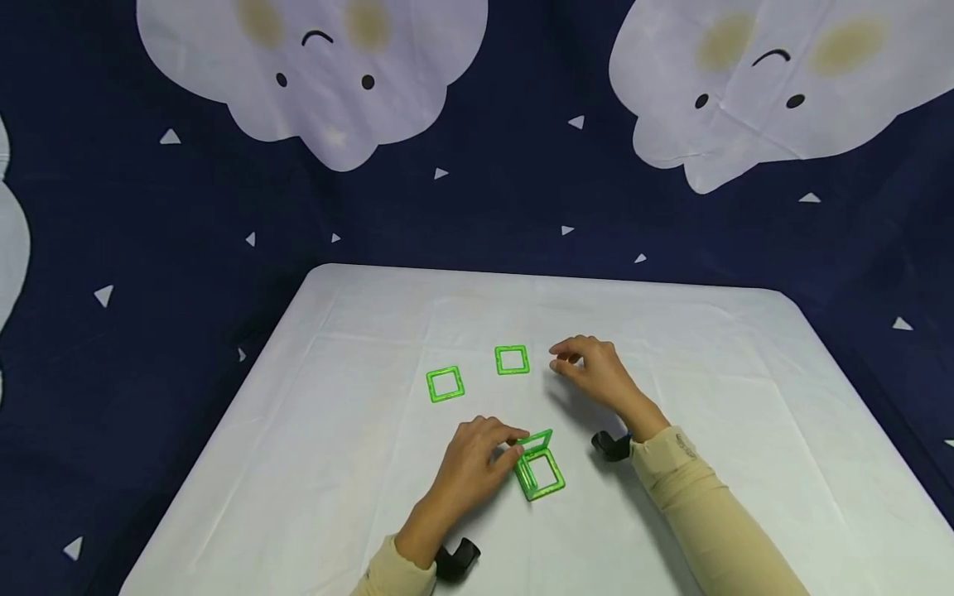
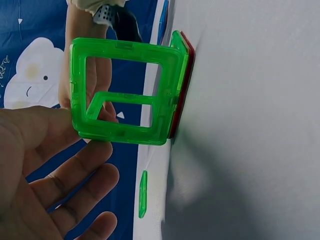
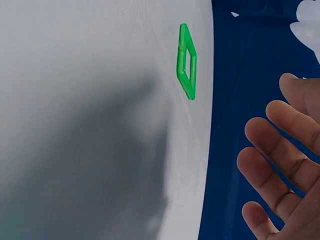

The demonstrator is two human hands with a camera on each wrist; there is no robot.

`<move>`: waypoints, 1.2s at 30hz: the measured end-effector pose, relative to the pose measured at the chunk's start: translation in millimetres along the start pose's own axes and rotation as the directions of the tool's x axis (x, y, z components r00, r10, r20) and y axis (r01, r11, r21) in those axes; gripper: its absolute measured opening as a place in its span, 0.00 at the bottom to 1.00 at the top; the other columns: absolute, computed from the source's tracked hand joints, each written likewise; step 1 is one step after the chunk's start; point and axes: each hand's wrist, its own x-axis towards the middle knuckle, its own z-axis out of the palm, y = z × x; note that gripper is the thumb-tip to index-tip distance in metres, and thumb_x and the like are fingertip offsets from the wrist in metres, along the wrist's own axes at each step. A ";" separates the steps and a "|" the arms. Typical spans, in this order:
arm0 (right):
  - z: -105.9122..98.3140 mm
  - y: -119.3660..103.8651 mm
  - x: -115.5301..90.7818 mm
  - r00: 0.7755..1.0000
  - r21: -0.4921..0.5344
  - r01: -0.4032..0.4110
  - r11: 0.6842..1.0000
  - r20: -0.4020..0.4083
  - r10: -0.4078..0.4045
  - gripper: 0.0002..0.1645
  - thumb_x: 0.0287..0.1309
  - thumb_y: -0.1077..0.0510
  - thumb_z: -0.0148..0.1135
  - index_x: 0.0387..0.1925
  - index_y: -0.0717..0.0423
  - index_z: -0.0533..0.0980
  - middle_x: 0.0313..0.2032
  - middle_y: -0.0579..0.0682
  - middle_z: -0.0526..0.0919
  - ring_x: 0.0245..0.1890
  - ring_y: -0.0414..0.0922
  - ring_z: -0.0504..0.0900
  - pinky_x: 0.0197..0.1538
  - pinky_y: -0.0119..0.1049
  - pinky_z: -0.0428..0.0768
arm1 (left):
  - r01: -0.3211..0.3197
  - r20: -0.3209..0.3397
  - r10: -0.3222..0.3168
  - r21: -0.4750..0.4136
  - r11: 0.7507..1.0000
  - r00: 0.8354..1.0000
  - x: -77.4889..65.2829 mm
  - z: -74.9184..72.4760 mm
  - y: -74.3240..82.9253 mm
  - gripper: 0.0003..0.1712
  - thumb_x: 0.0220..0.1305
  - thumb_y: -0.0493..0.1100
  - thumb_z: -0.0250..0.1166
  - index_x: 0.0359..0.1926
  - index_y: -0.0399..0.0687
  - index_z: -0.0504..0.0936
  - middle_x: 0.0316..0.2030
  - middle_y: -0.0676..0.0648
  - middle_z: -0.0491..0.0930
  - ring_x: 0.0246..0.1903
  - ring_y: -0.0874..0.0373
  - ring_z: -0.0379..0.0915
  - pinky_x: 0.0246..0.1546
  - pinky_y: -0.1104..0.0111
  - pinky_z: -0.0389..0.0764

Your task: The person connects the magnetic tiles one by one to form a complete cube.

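Note:
A small build of green square magnetic tiles point(image 1: 546, 488) stands on the table, with one tile flat and two upright along its sides. My left hand point(image 1: 477, 463) pinches the corner of the upright tiles between thumb and index finger. In the left wrist view an upright green tile point(image 2: 120, 46) faces the camera, and a red layer point(image 2: 183, 95) shows under the flat one. My right hand point(image 1: 592, 372) hovers with loosely bent fingers and holds nothing. Just left of it lies a loose green square tile point(image 1: 513, 371), also seen in the right wrist view.
A second loose green square tile point(image 1: 445, 397) lies farther left on the white-covered table point(image 1: 358, 463). Behind the table hangs a dark blue cloth point(image 1: 514, 223) with clouds and small triangles. Black wrist devices point(image 1: 456, 561) are worn near both sleeves.

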 end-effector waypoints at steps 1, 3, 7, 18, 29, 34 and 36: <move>0.4 0.9 1.8 1.000 -0.001 -0.003 1.000 0.001 0.003 0.14 0.55 0.54 0.65 0.43 0.53 0.82 0.35 0.48 0.85 0.37 0.46 0.80 0.43 0.44 0.75 | -0.002 -0.007 0.002 0.004 1.000 1.000 -0.6 0.5 0.2 0.10 0.59 0.46 0.65 0.42 0.57 0.86 0.33 0.57 0.83 0.34 0.64 0.73 0.42 0.67 0.71; 1.5 2.4 5.2 1.000 -0.004 -0.013 1.000 0.009 0.013 0.14 0.55 0.53 0.65 0.44 0.52 0.82 0.36 0.48 0.85 0.37 0.46 0.80 0.43 0.44 0.75 | -0.006 -0.018 0.006 0.009 1.000 1.000 -1.5 1.2 0.6 0.10 0.58 0.46 0.66 0.42 0.57 0.86 0.32 0.57 0.83 0.33 0.64 0.73 0.42 0.67 0.71; 4.5 4.6 11.9 0.999 0.006 -0.034 0.999 0.040 0.034 0.16 0.56 0.52 0.65 0.46 0.53 0.81 0.37 0.49 0.84 0.39 0.47 0.79 0.50 0.49 0.70 | -0.002 -0.034 0.002 0.020 1.000 0.999 -2.6 2.1 1.4 0.10 0.57 0.46 0.66 0.41 0.57 0.86 0.31 0.58 0.83 0.33 0.65 0.73 0.42 0.67 0.71; 19.7 8.7 33.2 0.991 0.012 -0.054 0.998 0.123 0.052 0.19 0.56 0.51 0.64 0.49 0.53 0.79 0.43 0.52 0.83 0.43 0.49 0.77 0.55 0.53 0.66 | 0.002 -0.085 0.000 0.022 1.000 0.996 -6.8 2.6 2.1 0.09 0.55 0.46 0.68 0.39 0.56 0.86 0.29 0.58 0.82 0.31 0.66 0.71 0.38 0.69 0.70; 30.2 10.5 46.6 0.977 -0.031 -0.032 0.999 0.209 0.038 0.21 0.56 0.52 0.65 0.51 0.53 0.78 0.44 0.53 0.80 0.46 0.51 0.75 0.54 0.53 0.66 | 0.028 -0.076 -0.027 0.004 1.000 0.997 -10.2 3.2 4.6 0.10 0.55 0.48 0.68 0.40 0.57 0.85 0.29 0.58 0.82 0.32 0.66 0.72 0.40 0.69 0.70; 33.4 11.9 51.3 0.967 -0.020 -0.056 0.998 0.248 0.060 0.23 0.55 0.52 0.64 0.53 0.53 0.78 0.46 0.53 0.80 0.45 0.50 0.73 0.52 0.49 0.67 | 0.034 -0.082 -0.034 0.002 0.999 0.996 -11.6 3.9 5.4 0.10 0.55 0.47 0.69 0.40 0.58 0.85 0.29 0.59 0.81 0.31 0.66 0.72 0.40 0.69 0.70; 34.7 12.7 52.0 0.964 -0.022 -0.057 0.998 0.260 0.061 0.24 0.55 0.52 0.64 0.54 0.53 0.77 0.47 0.53 0.79 0.43 0.49 0.72 0.50 0.48 0.66 | 0.034 -0.086 -0.034 -0.002 0.999 0.996 -12.3 4.1 5.4 0.10 0.54 0.47 0.69 0.40 0.57 0.85 0.29 0.59 0.81 0.31 0.65 0.72 0.40 0.69 0.70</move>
